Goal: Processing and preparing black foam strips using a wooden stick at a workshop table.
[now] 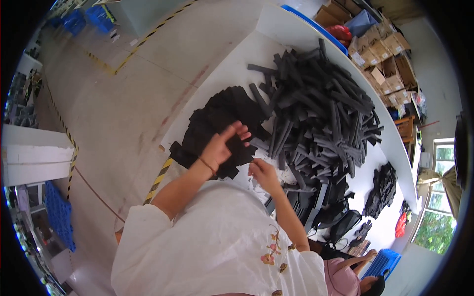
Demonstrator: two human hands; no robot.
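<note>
In front of me on the white table lies a heap of flat black pieces (224, 108), fabric-like, overlapping one another. My left hand (222, 147) hovers over the heap's near side, open, its fingers stretched out and apart. A little to its right, my right hand (263, 172) is closed in a pinch at the corner of a dark flat piece (242, 157) by the heap's edge. Beyond and to the right rises a large pile of dark grey foam-like strips (321, 108). Where the piece ends among the other black ones I cannot make out.
The white table (237, 64) has a raised rim on its far side. Black bags (340, 219) and another dark heap (381, 190) lie to the right. A person in pink (340, 276) works beside a blue crate (382, 264). Cardboard boxes (380, 54) are stacked behind the table.
</note>
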